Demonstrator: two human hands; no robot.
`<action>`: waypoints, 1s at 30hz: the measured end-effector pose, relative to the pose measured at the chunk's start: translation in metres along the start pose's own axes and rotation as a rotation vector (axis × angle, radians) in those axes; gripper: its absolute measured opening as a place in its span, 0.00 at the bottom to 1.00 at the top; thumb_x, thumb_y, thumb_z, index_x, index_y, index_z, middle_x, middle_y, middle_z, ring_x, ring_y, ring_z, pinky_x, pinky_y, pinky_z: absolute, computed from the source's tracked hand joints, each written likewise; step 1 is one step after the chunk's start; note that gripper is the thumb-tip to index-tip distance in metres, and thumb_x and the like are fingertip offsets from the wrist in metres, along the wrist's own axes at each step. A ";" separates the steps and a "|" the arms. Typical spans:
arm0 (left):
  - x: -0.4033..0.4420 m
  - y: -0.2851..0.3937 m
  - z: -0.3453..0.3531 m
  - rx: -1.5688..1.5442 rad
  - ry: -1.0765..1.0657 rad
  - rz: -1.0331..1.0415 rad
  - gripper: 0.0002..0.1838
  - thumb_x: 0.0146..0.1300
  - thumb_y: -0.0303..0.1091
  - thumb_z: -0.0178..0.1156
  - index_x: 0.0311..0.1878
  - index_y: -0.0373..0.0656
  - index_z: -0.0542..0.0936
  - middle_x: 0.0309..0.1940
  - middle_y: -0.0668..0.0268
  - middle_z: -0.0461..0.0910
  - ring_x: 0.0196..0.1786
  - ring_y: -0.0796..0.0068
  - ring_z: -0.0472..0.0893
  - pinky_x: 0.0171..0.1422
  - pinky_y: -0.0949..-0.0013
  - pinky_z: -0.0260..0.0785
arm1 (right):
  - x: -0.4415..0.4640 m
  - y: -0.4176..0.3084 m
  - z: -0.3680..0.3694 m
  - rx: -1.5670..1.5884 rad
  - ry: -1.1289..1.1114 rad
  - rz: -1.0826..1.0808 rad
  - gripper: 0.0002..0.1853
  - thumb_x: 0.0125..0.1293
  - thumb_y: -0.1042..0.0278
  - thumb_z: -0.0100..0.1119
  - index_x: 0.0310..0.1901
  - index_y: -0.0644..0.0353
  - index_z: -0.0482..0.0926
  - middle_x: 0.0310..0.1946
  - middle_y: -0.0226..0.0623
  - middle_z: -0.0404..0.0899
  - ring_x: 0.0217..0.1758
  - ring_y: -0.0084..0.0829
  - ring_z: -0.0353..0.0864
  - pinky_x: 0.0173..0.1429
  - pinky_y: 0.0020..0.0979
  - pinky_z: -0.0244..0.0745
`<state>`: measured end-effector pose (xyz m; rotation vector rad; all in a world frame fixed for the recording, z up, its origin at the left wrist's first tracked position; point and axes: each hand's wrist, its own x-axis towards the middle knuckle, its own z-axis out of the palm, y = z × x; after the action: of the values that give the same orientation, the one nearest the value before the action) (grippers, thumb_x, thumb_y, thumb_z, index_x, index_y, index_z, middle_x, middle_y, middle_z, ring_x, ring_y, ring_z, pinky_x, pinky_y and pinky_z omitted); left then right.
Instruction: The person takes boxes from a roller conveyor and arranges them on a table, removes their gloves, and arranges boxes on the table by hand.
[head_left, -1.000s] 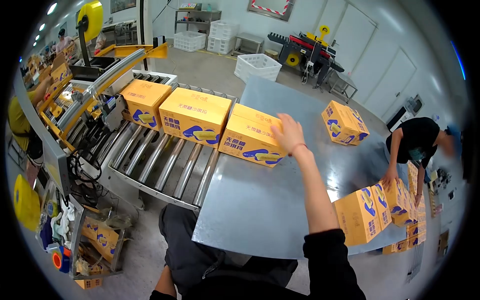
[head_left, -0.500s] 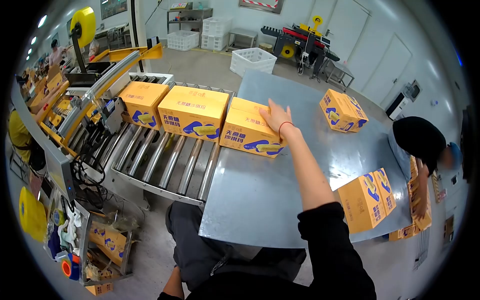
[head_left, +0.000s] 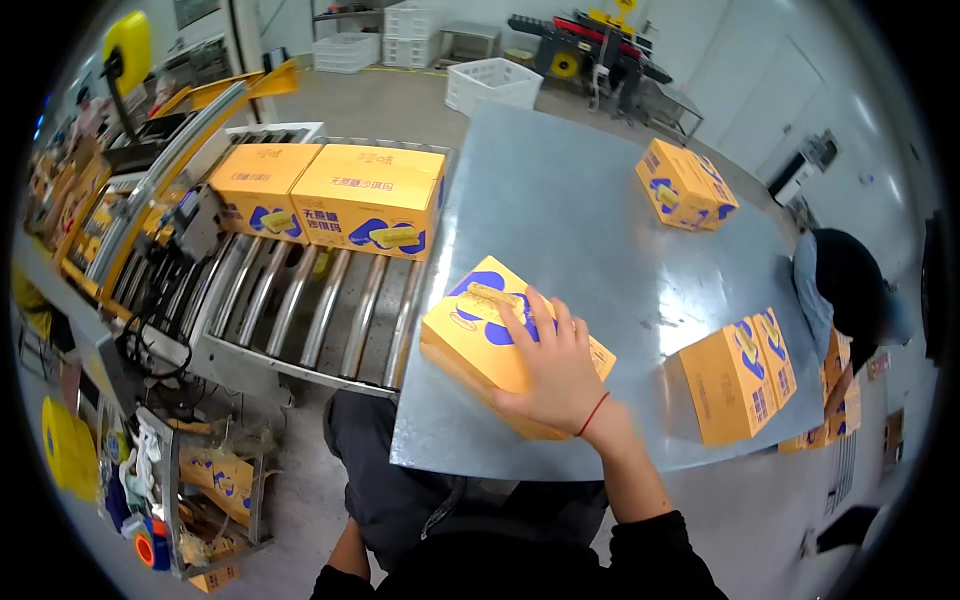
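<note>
My right hand (head_left: 555, 365) lies over a yellow-orange cardboard box (head_left: 455, 335) on the metal table, fingers spread across the upper face and thumb at the near edge. A blue print with a picture of a snack bar faces up on this box. Of my left arm, only the bare forearm (head_left: 350, 552) shows beside my leg; the hand itself is hidden. To the left, two printed boxes stand side by side on the roller conveyor (head_left: 330, 310): a nearer box (head_left: 370, 195) and a farther box (head_left: 262, 185).
The metal table (head_left: 540, 190) also bears a box (head_left: 687, 185) at the far right and a pair of boxes (head_left: 735, 378) near the right edge. A co-worker in a dark cap (head_left: 850, 280) bends beside it. A taping machine (head_left: 165, 190) straddles the conveyor. A white crate (head_left: 492, 85) sits beyond.
My right hand has drawn the box from the conveyor's end toward me over the table and turned it, so the printed picture faces up. The co-worker has shifted slightly.
</note>
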<state>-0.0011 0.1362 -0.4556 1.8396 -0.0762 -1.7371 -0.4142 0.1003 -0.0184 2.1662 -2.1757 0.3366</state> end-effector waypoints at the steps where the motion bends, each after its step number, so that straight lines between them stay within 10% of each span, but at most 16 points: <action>1: 0.003 0.002 0.001 0.012 -0.001 0.009 0.40 0.82 0.63 0.36 0.64 0.33 0.81 0.62 0.53 0.82 0.59 0.59 0.84 0.60 0.63 0.78 | -0.007 0.004 0.000 -0.004 0.001 0.042 0.54 0.52 0.39 0.72 0.78 0.56 0.65 0.76 0.56 0.61 0.76 0.64 0.59 0.78 0.63 0.55; 14: 0.012 0.095 0.093 0.392 0.131 0.261 0.37 0.83 0.59 0.38 0.65 0.33 0.80 0.63 0.54 0.82 0.61 0.59 0.83 0.61 0.63 0.77 | -0.202 0.169 -0.034 -0.496 0.184 0.953 0.36 0.75 0.49 0.59 0.79 0.53 0.64 0.80 0.49 0.60 0.82 0.56 0.59 0.79 0.66 0.54; 24: 0.061 0.128 0.083 0.546 0.181 0.296 0.35 0.84 0.57 0.39 0.66 0.33 0.80 0.64 0.54 0.81 0.61 0.60 0.83 0.63 0.63 0.77 | -0.243 0.309 -0.009 -0.556 0.191 1.040 0.31 0.77 0.51 0.55 0.78 0.42 0.65 0.80 0.42 0.62 0.84 0.51 0.58 0.79 0.62 0.57; 28: 0.048 0.159 0.027 0.662 0.369 0.432 0.34 0.85 0.56 0.40 0.66 0.33 0.80 0.64 0.54 0.81 0.62 0.60 0.83 0.63 0.63 0.77 | -0.228 0.326 -0.037 -0.600 0.091 1.259 0.30 0.71 0.68 0.59 0.75 0.48 0.70 0.77 0.49 0.64 0.81 0.51 0.62 0.80 0.56 0.59; 30: 0.024 0.183 -0.020 0.774 0.579 0.652 0.33 0.85 0.55 0.40 0.66 0.33 0.80 0.64 0.54 0.81 0.62 0.60 0.83 0.64 0.62 0.77 | -0.231 0.316 -0.031 -0.417 0.437 0.888 0.28 0.65 0.79 0.59 0.68 0.54 0.76 0.74 0.52 0.67 0.79 0.53 0.64 0.81 0.51 0.60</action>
<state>0.0857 -0.0157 -0.3945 2.3918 -1.0984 -0.7075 -0.7278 0.3305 -0.0687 0.7486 -2.4825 0.3008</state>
